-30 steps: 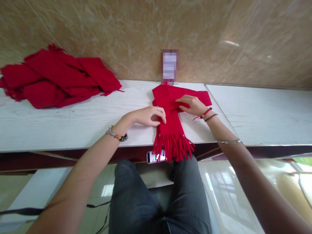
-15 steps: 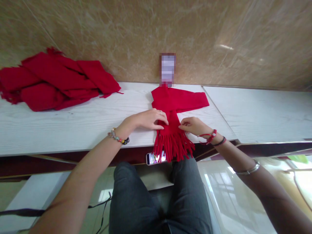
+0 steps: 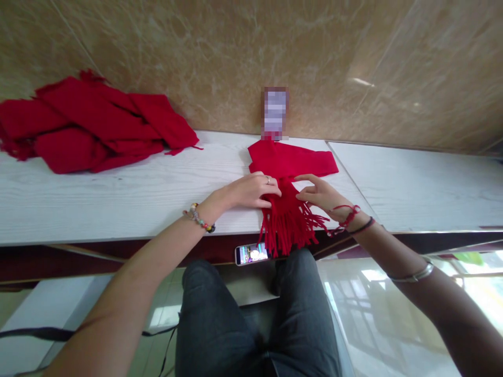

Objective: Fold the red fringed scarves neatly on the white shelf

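Observation:
A red fringed scarf [image 3: 312, 162] lies folded on the white tabletop, one band stretching right and the fringe hanging over the front edge. My left hand [image 3: 253, 189], with a ring and a beaded bracelet, grips the left side of the scarf just above the fringe; its fingertips bend over the cloth. On the other side, my right hand [image 3: 320, 193] is open beside the fringe, index finger extended and apart from the thumb. The cloth between my hands is bunched, and the fringe strands fan out to the right.
A heap of red scarves [image 3: 98, 131] lies at the left against the brown marbled wall [image 3: 196, 52]. A blurred-out tag [image 3: 275, 111] stands at the scarf's top end. Below the table edge, a lit phone [image 3: 251, 254] sits above my knees. A seam crosses the white tabletop [image 3: 412, 183].
The fringed end has been drawn up and slightly right, with its strands now spread rightward. My right hand has opened from a pinch at the scarf's edge and shifted up a little.

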The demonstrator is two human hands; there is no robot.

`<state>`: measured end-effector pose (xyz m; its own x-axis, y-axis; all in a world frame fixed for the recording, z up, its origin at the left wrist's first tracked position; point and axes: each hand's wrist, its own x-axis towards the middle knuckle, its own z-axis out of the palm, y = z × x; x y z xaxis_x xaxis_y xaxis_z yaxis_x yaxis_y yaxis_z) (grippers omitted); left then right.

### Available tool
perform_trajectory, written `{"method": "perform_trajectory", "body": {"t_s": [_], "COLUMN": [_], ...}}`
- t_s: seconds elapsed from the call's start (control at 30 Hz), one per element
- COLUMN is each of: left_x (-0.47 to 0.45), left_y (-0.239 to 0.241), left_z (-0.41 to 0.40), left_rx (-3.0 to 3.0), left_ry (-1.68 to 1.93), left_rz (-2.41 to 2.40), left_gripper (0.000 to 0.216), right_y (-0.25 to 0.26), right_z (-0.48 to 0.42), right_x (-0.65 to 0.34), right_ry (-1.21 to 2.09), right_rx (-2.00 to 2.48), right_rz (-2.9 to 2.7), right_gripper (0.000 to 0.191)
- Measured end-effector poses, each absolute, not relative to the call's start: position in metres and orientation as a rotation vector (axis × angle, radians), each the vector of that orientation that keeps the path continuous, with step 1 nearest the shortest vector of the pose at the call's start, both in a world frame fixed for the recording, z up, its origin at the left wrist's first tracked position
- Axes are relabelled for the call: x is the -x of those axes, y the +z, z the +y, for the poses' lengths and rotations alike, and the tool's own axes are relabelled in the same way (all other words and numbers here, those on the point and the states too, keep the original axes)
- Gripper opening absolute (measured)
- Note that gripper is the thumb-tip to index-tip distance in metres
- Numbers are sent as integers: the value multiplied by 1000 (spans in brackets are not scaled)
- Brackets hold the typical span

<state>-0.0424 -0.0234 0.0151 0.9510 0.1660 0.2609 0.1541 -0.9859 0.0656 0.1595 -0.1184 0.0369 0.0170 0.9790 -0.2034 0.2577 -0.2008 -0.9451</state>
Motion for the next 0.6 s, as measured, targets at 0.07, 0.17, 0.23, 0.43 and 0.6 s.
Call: {"method": "perform_trajectory", "body": {"t_s": [0.07,0.17,0.23,0.43,0.6], "left_x": [40,40,43,48,43], "left_y": [15,14,15,18,15], "left_z": [-24,-21,-19,-21,-25], "left_rx": [-3085,-3003,-2904,-2813,-2898], "left_ry": [458,645,716,485,625], "left_rz": [253,337,371,271,347], "left_gripper": [16,18,19,35,45], "right_y": [35,33,34,38,49], "right_z": [-118,-122,-124,-118,-116], "right_x": [-162,-163,-161,-159,-149], "right_ry": [1209,1313,1377,1449,1513], "right_rx": [1562,1536,1519,1430,1326], "right_rz": [-1357,-1294,-1243,-1073,-830], "right_gripper": [42,50,57,51,39]}}
